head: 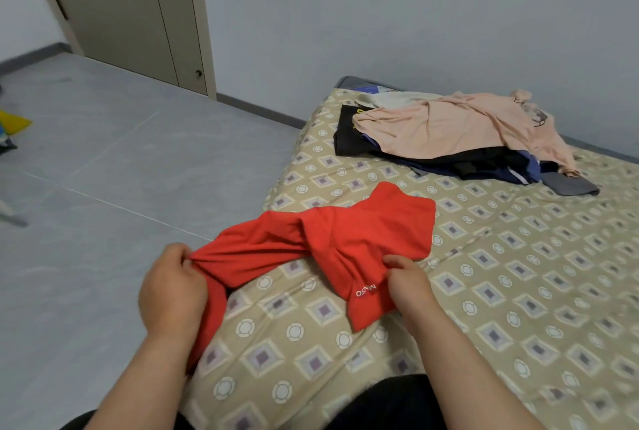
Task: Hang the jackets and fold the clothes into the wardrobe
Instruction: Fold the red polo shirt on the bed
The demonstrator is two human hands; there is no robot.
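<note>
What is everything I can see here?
red cloth shirt: one, red, white lettering, near bed corner
peach cloth top: one, peach, atop far pile
dark clothes pile: one, black and navy, far bed end
grey fabric piece: one, grey, beside pile
patterned bed sheet: one, beige, covering bed
panelled door: one, taupe, far left
tiled floor: one, grey, left of bed
left hand: one, grips shirt's bunched end
right hand: one, pinches shirt near lettering
</note>
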